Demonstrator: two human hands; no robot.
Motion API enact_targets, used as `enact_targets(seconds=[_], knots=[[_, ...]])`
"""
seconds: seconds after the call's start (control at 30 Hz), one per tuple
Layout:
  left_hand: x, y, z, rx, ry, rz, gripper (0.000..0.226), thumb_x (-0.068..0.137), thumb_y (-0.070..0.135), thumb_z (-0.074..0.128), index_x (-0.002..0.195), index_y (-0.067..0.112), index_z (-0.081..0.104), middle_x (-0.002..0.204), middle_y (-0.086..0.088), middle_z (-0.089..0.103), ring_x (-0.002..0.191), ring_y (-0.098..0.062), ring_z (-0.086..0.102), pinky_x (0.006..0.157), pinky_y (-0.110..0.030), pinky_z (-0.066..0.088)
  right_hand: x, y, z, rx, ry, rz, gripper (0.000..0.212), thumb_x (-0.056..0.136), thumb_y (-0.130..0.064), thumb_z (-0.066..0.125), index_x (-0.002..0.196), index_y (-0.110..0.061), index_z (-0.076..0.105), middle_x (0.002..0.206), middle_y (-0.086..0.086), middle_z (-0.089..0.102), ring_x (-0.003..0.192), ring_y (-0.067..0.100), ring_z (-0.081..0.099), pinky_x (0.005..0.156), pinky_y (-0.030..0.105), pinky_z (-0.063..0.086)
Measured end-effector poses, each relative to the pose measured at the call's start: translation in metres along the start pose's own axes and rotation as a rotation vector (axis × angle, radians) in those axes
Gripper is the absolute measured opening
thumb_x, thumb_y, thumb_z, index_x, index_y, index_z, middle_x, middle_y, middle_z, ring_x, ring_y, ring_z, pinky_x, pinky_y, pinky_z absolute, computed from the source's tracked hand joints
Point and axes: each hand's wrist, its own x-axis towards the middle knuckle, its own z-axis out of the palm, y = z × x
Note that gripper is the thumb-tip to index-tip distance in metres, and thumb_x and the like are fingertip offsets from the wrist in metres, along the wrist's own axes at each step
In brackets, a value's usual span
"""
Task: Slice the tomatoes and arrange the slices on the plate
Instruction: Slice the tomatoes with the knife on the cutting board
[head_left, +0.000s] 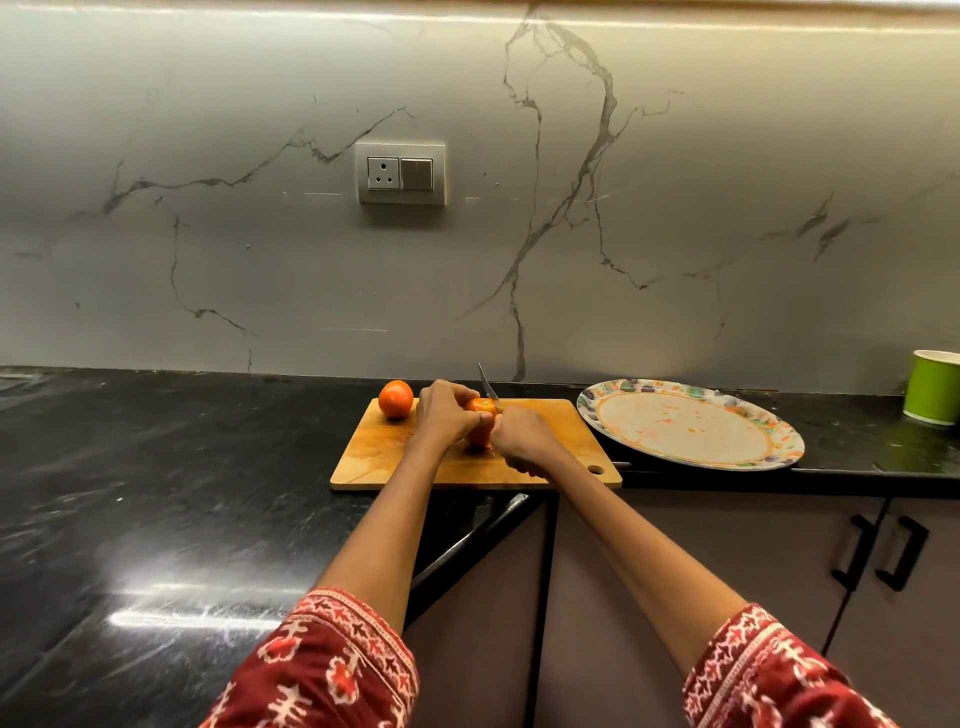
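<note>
I count 2 tomatoes: one whole (396, 398) at the board's far left, one (480, 422) under my hands. 1 knife (489, 387), 1 wooden cutting board (384, 452), 1 patterned plate (691, 423), 1 green cup (932, 386) at far right. 2 hands in view, left (445, 410) & right (524, 436). On the wall, 1 socket/switch panel (400, 173). 2 cabinet handles (883, 558) below the bench.

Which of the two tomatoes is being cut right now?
The tomato mid-board, held by the left hand with the knife in it. The other tomato sits untouched at the board's far-left corner.
</note>
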Motion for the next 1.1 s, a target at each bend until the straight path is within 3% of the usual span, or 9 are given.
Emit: enact_targets(seconds=[0.13, 0.4, 0.5, 0.6, 0.67, 0.77, 0.97, 1.03, 1.1], knots=[[0.000, -0.001, 0.002, 0.003, 0.023, 0.006, 0.038, 0.077, 0.022, 0.074, 0.112, 0.010, 0.065, 0.116, -0.011, 0.063, 0.111, -0.021, 0.056, 0.089, -0.032, 0.050, -0.001, 0.008, 0.008, -0.026, -0.014, -0.055, 0.031, 0.096, -0.014, 0.044, 0.065, -0.014, 0.042, 0.063, 0.001, 0.046, 0.054, 0.009, 0.043, 0.046, 0.017, 0.030], [-0.005, -0.004, -0.003, -0.024, 0.044, 0.035, 0.041, 0.077, 0.020, 0.073, 0.114, 0.007, 0.064, 0.117, -0.012, 0.064, 0.109, -0.021, 0.059, 0.090, -0.033, 0.051, 0.005, -0.004, 0.010, 0.034, -0.028, -0.034, 0.031, 0.096, -0.011, 0.044, 0.065, -0.008, 0.042, 0.065, 0.004, 0.046, 0.056, 0.014, 0.046, 0.050, 0.019, 0.039], [-0.006, -0.003, -0.004, -0.032, 0.024, 0.040, 0.040, 0.078, 0.019, 0.073, 0.114, 0.006, 0.064, 0.117, -0.011, 0.064, 0.109, -0.021, 0.059, 0.088, -0.030, 0.050, 0.006, -0.002, 0.014, -0.007, -0.034, -0.053, 0.017, 0.095, -0.012, 0.045, 0.091, -0.001, 0.057, 0.078, 0.007, 0.052, 0.071, 0.018, 0.053, 0.052, 0.018, 0.037], [-0.006, -0.003, -0.006, -0.035, 0.022, 0.034, 0.039, 0.078, 0.021, 0.073, 0.114, 0.008, 0.064, 0.117, -0.010, 0.064, 0.111, -0.020, 0.058, 0.087, -0.027, 0.048, 0.006, 0.004, 0.020, -0.046, -0.014, -0.062, 0.022, 0.096, -0.013, 0.046, 0.106, 0.002, 0.059, 0.096, 0.012, 0.057, 0.093, 0.025, 0.057, 0.068, 0.025, 0.039], [-0.006, -0.002, -0.005, -0.026, 0.008, 0.029, 0.039, 0.077, 0.021, 0.074, 0.113, 0.010, 0.065, 0.117, -0.008, 0.064, 0.113, -0.020, 0.056, 0.089, -0.030, 0.047, 0.007, 0.003, 0.020, -0.056, -0.027, -0.057, 0.021, 0.095, -0.012, 0.046, 0.104, 0.001, 0.059, 0.095, 0.012, 0.057, 0.087, 0.022, 0.054, 0.070, 0.025, 0.039], [-0.008, 0.001, -0.001, -0.002, -0.017, 0.042, 0.038, 0.075, 0.021, 0.075, 0.112, 0.015, 0.066, 0.118, -0.007, 0.062, 0.116, -0.021, 0.052, 0.094, -0.034, 0.046, 0.008, 0.000, 0.014, -0.063, -0.099, -0.061, 0.015, 0.095, -0.011, 0.046, 0.092, -0.002, 0.058, 0.090, 0.009, 0.052, 0.081, 0.019, 0.049, 0.060, 0.020, 0.039], [-0.008, -0.002, -0.009, -0.056, -0.008, -0.024, 0.040, 0.079, 0.016, 0.071, 0.117, 0.007, 0.062, 0.120, -0.011, 0.061, 0.115, -0.021, 0.055, 0.096, -0.034, 0.047, -0.015, 0.012, -0.007, -0.269, -0.264, -0.003, 0.019, 0.094, -0.010, 0.041, 0.108, -0.005, 0.053, 0.079, 0.009, 0.053, 0.062, 0.016, 0.052, 0.049, 0.021, 0.039], [-0.011, -0.003, -0.009, -0.068, -0.020, -0.018, 0.041, 0.079, 0.014, 0.071, 0.118, 0.007, 0.060, 0.121, -0.012, 0.060, 0.115, -0.022, 0.055, 0.096, -0.036, 0.048, -0.019, 0.016, -0.020, -0.315, -0.248, 0.008, 0.022, 0.096, -0.011, 0.039, 0.099, -0.001, 0.058, 0.083, 0.014, 0.058, 0.064, 0.019, 0.056, 0.051, 0.021, 0.041], [-0.013, -0.001, -0.009, -0.074, -0.033, -0.021, 0.042, 0.079, 0.014, 0.071, 0.118, 0.008, 0.060, 0.122, -0.012, 0.059, 0.116, -0.023, 0.054, 0.097, -0.039, 0.048, -0.022, 0.019, -0.031, -0.276, -0.196, 0.018, 0.028, 0.097, -0.012, 0.036, 0.077, -0.003, 0.054, 0.075, 0.013, 0.054, 0.055, 0.015, 0.049, 0.045, 0.020, 0.037]])
